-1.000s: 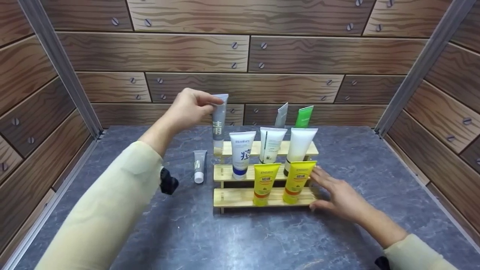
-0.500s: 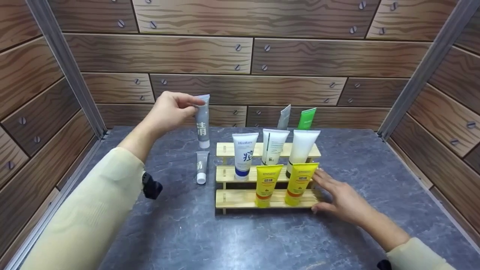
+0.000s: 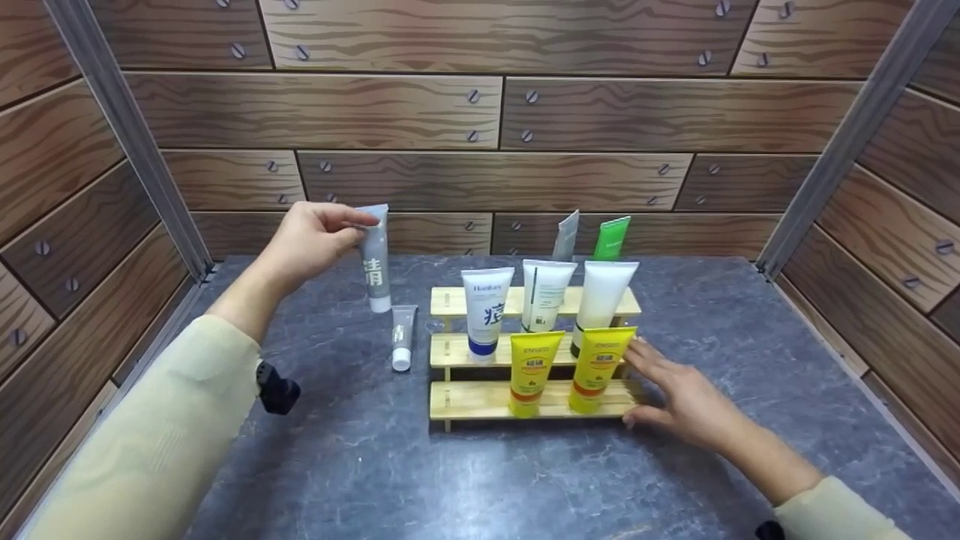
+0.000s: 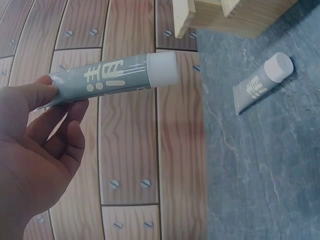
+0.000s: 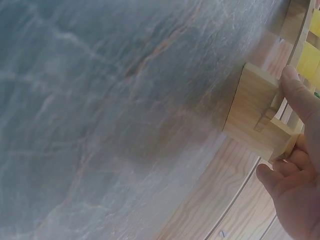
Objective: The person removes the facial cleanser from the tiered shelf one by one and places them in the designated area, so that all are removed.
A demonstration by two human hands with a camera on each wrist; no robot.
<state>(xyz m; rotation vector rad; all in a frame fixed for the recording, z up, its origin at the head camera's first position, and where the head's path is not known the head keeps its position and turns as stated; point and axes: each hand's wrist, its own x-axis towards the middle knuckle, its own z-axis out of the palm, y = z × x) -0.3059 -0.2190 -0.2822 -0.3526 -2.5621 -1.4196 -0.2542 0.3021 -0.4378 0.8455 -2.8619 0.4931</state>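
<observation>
My left hand (image 3: 311, 244) pinches a grey tube (image 3: 377, 262) by its flat crimped end, white cap downward, left of the rack. In the left wrist view thumb and index finger hold that tube (image 4: 110, 77), the other fingers curled beneath it. A smaller grey tube (image 3: 403, 334) with a white cap lies on the table between that tube and the rack. My right hand (image 3: 686, 401) grips the right end of the three-tier wooden rack (image 3: 480, 401). The right wrist view shows the thumb at the front edge and fingers around the side panel (image 5: 257, 112).
Two yellow tubes (image 3: 534, 375) stand on the bottom shelf. Several white tubes (image 3: 547, 296) are on the middle shelf. Behind them rise a grey tube (image 3: 567, 236) and a green tube (image 3: 613, 238). Wood-patterned walls (image 3: 405, 112) enclose the grey marbled table (image 3: 360, 480).
My left hand has carried the grey tube left from the top shelf's left end, then lowered it a little. My right hand stays at the rack's right end.
</observation>
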